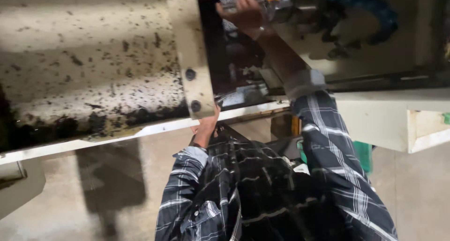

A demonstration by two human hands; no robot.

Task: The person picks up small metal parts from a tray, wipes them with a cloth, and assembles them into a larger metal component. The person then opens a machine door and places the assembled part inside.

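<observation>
- The right hand (246, 13), at the top centre of the frame, reaches deep into the dark opening of a machine (234, 67); its fingers are curled onto a small metal part (229, 2) near a spot of orange and blue, though I cannot tell how firmly they close on it.
- The left hand (206, 124), near the middle of the frame, presses up against the lower edge of a cream metal panel (192, 48) with two dark bolts; whether its fingers grip the edge is hidden.
- The hands are well apart, one above the other.
- A grimy cream surface (84, 58), speckled with black debris, fills the upper left.
- Plaid sleeves (328, 152) run up from the bottom of the frame.
- A cream machine ledge (393, 119) sits at the right, above a concrete floor (70, 208).
</observation>
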